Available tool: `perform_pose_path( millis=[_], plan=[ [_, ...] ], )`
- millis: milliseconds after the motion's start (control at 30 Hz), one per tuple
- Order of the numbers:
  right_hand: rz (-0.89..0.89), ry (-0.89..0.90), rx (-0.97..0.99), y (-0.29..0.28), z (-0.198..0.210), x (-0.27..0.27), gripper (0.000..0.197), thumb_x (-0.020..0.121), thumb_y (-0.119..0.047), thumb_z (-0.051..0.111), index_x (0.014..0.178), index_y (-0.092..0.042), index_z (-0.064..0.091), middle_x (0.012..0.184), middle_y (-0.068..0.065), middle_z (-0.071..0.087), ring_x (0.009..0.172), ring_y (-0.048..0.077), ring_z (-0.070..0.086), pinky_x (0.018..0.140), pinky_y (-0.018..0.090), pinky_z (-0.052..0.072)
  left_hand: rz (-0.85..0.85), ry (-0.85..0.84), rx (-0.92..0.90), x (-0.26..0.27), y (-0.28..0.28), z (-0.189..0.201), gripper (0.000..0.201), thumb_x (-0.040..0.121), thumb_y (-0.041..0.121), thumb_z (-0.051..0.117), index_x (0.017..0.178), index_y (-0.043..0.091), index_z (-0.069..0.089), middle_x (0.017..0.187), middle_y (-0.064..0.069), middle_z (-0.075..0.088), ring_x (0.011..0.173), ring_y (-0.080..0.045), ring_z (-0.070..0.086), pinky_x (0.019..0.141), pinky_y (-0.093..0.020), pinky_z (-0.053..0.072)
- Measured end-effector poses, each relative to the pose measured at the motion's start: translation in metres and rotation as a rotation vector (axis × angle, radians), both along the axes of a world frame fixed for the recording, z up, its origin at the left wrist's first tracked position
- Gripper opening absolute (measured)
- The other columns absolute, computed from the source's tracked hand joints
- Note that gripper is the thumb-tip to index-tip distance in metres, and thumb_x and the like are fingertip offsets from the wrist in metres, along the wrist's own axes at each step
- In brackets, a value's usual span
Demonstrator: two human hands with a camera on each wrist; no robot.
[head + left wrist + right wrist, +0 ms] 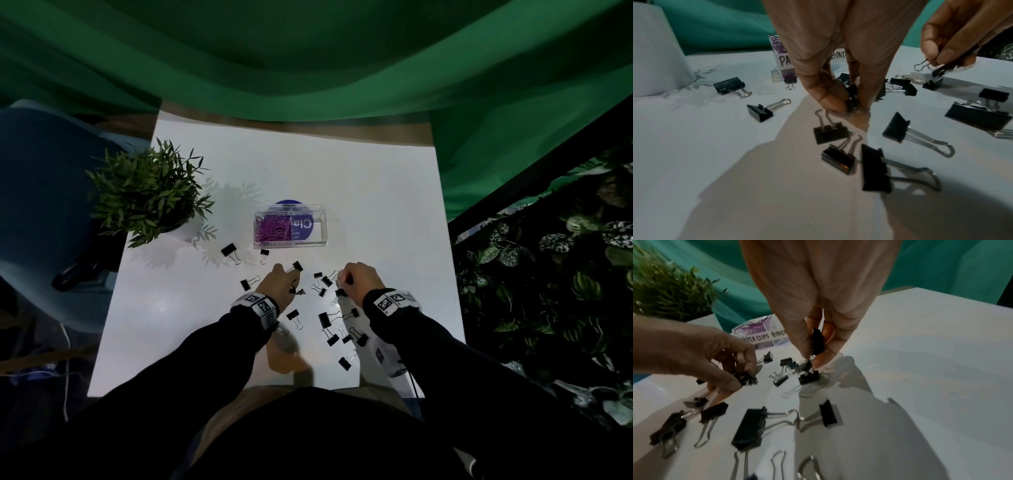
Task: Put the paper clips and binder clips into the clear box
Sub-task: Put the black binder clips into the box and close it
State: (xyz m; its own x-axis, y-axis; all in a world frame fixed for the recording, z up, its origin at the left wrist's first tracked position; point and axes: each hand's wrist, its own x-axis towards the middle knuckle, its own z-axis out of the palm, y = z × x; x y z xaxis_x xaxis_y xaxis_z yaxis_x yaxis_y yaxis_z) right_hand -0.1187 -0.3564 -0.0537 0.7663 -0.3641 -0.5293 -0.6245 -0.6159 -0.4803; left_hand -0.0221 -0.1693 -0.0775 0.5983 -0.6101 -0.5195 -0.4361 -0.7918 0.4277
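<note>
The clear box (318, 226) stands mid-table with purple paper clips (272, 229) in its left half; its right half holds none that I can see. Several black binder clips (325, 320) lie scattered on the white table (394, 222) in front of it. My left hand (279, 286) pinches a small binder clip (852, 97) at the table surface. My right hand (356, 281) pinches another binder clip (818, 341) between thumb and fingers just above the table, with more clips (808, 378) right beneath it.
A potted plant (150, 192) in a white pot stands at the table's left, close to the box. Green cloth (308, 61) hangs behind the table. Two clips (228, 250) lie left of the hands near the box front.
</note>
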Motion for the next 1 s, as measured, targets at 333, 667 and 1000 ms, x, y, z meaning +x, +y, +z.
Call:
perform_pose_path(
  millis=[333,667,1000],
  plan=[
    [-0.046,-0.23,0.089,-0.006,0.04,0.058,0.006,0.087,-0.007,0.064,0.09,-0.008,0.068,0.097,0.007,0.07,0.081,0.016,0.061,0.08,0.028,0.054,0.062,0.024,-0.067,0.016,0.004,0.018,0.021,0.076,0.008,0.061,0.077,0.02,0.044,0.081,-0.002,0.051,0.077,-0.03,0.055,0.063,-0.028,0.035],
    [-0.064,-0.217,0.027,0.0,0.054,0.113,0.021,0.088,-0.001,0.057,0.106,-0.008,0.065,0.108,0.014,0.068,0.097,0.029,0.065,0.076,0.023,0.045,0.357,-0.012,-0.301,0.079,-0.057,0.068,0.013,0.078,0.008,0.066,0.082,0.017,0.058,0.076,-0.001,0.061,0.078,-0.023,0.06,0.072,-0.03,0.047],
    [0.118,-0.092,-0.048,-0.003,0.041,0.048,0.021,0.094,-0.024,0.057,0.113,-0.014,0.058,0.115,0.01,0.058,0.092,0.021,0.059,0.079,0.029,0.047,0.215,-0.105,-0.255,0.053,-0.033,0.055,0.016,0.081,0.008,0.056,0.089,0.023,0.054,0.095,-0.004,0.061,0.082,-0.023,0.06,0.07,-0.029,0.044]
  ],
)
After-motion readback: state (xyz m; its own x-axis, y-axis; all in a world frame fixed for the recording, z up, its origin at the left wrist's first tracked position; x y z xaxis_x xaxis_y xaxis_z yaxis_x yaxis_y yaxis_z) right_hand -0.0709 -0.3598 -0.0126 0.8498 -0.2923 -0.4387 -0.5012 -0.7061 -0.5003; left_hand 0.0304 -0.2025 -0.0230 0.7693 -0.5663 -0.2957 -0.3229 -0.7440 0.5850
